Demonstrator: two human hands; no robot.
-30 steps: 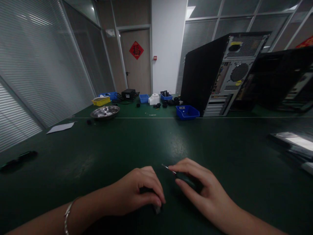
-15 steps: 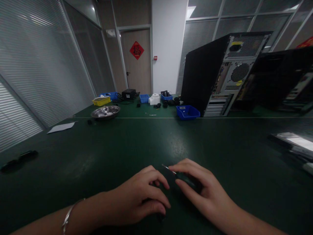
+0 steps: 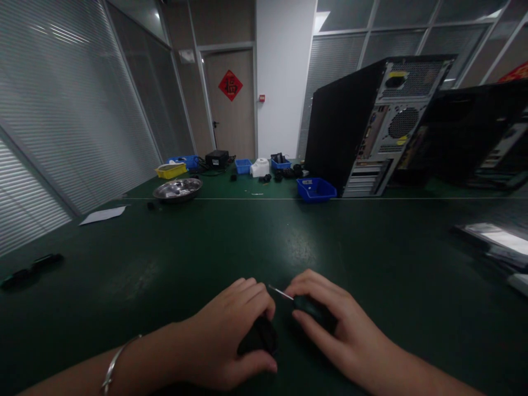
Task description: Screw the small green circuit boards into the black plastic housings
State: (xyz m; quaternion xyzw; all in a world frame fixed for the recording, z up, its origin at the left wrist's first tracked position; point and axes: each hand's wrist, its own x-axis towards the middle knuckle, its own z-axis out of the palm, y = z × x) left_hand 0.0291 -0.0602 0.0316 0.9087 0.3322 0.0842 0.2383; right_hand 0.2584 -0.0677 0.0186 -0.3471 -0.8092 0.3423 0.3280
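My left hand (image 3: 231, 333), with a silver bracelet (image 3: 113, 368) at its wrist, is closed round a black, mouse-shaped object (image 3: 264, 336) low at the centre. Its fingers and palm hide part of that object. A screwdriver (image 3: 307, 308) with a dark handle is gripped in my right hand (image 3: 334, 313). The thin metal shaft points left, its tip close to the fingers of my left hand. Both hands are just above or on the dark green table (image 3: 198, 258).
At the back stand a metal bowl (image 3: 177, 190), a blue bin (image 3: 317, 190), a yellow tray (image 3: 171, 170) and a white device (image 3: 260, 167). A black computer tower (image 3: 342, 126) rises at the right. Paper (image 3: 103, 215) and a dark item (image 3: 33, 269) lie left.
My left hand has opened wider and wrapped its fingers round the dark object, which shows more now. The screwdriver in my right hand has shifted slightly left, baring more of its shaft.
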